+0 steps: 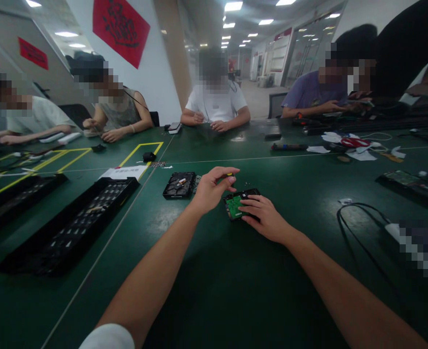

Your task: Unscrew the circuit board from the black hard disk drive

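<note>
A hard drive [235, 207] with a green circuit board on top lies on the table in front of me. My right hand [265, 215] rests on it from the right, its fingers stretched out and apart across the board. My left hand [214, 189] is raised just above the drive's far left corner. Its thumb and fingers are pinched round a small yellow-and-black object [230, 174], mostly hidden by the fingers. Just left of that hand, a black square part [178, 185] lies with small bits on it. Some tiny pieces [248, 184] are scattered behind the drive.
Long black trays [90, 213] stand on the green table [206, 291] at my left, near a white paper label [124, 172]. A cable [359, 257] and a board in a black frame [406, 184] lie to the right. Several people sit across the table.
</note>
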Available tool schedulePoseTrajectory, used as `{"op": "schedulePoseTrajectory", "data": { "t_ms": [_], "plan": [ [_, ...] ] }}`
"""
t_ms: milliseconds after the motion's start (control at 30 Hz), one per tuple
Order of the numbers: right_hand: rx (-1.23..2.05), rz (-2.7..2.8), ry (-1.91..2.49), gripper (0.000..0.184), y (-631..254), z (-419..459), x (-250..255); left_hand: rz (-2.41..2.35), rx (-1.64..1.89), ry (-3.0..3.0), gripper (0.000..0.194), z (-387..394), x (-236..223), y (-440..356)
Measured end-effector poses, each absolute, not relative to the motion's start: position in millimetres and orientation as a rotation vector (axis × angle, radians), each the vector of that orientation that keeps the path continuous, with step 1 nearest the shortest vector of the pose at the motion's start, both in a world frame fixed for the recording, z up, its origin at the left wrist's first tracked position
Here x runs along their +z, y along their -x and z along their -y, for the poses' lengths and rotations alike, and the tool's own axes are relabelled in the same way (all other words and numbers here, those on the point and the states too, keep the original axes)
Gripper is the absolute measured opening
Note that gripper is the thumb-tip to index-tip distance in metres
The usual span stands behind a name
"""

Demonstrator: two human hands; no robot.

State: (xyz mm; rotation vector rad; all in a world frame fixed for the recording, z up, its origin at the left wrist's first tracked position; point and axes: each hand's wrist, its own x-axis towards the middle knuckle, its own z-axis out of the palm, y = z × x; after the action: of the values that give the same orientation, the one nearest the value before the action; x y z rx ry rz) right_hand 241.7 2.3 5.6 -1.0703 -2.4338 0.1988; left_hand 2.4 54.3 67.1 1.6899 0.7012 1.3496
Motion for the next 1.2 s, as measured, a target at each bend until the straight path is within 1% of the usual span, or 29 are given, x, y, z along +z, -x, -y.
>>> {"op": "schedulePoseTrajectory", "data": {
  "t_ms": [1200],
  "plan": [
    [0.182,2.423,1.047,0.032,-241.7,-3.6,4.0,-0.695,1.368,-1.753,0.028,-51.5,68.7,-4.2]
  ]
}}
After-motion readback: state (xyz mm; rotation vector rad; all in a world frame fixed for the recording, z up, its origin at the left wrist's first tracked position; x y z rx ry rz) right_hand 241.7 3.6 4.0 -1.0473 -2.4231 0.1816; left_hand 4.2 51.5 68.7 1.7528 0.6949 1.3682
